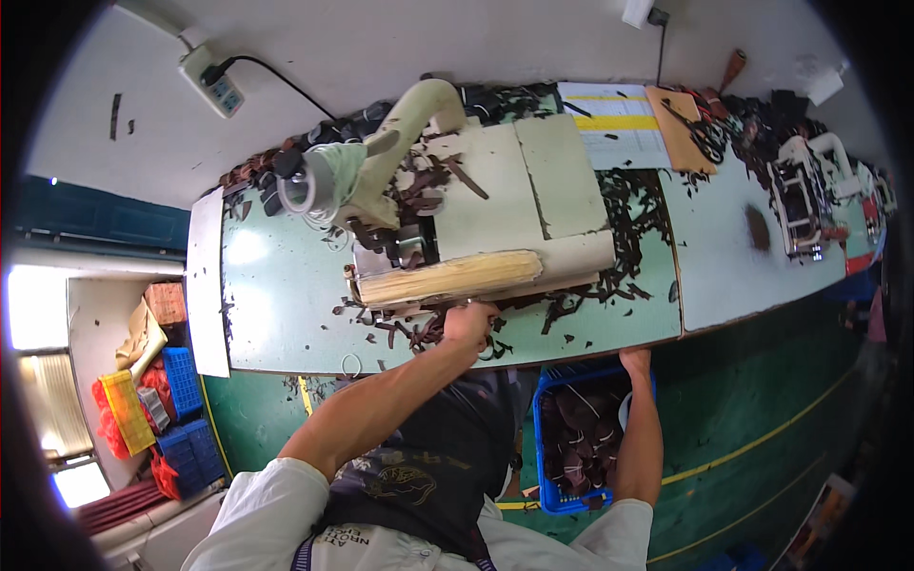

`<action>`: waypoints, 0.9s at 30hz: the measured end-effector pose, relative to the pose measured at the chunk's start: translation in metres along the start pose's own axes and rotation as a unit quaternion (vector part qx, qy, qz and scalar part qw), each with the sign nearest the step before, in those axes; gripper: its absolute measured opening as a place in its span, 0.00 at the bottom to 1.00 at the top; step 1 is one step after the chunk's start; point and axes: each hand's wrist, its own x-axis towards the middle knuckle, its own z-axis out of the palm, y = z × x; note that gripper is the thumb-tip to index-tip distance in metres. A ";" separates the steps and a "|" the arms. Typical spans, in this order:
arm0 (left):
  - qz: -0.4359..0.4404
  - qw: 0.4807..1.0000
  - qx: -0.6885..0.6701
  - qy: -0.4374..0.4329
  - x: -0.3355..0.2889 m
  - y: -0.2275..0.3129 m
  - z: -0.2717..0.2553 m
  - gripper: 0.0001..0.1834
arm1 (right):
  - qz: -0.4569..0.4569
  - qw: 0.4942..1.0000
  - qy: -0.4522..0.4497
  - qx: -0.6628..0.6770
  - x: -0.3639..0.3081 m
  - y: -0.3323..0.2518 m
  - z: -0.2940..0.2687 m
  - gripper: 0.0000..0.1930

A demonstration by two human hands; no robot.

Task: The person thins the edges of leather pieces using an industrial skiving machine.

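Observation:
My left hand [469, 322] is closed at the front of a cream machine that looks like an industrial sewing machine [514, 171], just below a pale wooden strip [452, 278]. Dark brown scraps lie around its fingers, and what they grip, if anything, cannot be made out. My right hand [635, 360] is at the table's front edge, above a blue plastic basket [545, 447] of dark brown pieces [583, 428]. The table edge hides its fingers. White wrapping [338, 176] covers part of the machine's head.
Dark scraps [636, 214] litter the green table [286, 305]. Black-handled scissors [703, 138] lie on brown card beside a printed sheet [619, 143] at the back. Another machine [800, 200] stands far right. Blue crates [190, 452] are stacked at left, near a wall-mounted power strip [211, 81].

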 end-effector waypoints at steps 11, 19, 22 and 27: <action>-0.003 0.973 0.167 -0.159 -0.116 -0.028 -0.139 0.16 | 0.037 0.979 -0.047 -0.194 0.006 -0.010 -0.009 0.27; 0.149 0.963 0.211 0.077 -0.060 -0.063 -0.256 0.12 | 0.218 0.965 0.045 -0.137 -0.032 -0.034 -0.030 0.20; 0.260 0.899 0.272 0.225 -0.034 -0.069 -0.297 0.15 | 0.257 0.965 -0.048 -0.032 -0.052 -0.079 -0.055 0.16; 0.310 0.848 0.330 0.275 -0.003 -0.058 -0.315 0.21 | 0.103 0.974 0.191 0.072 -0.080 -0.125 -0.138 0.14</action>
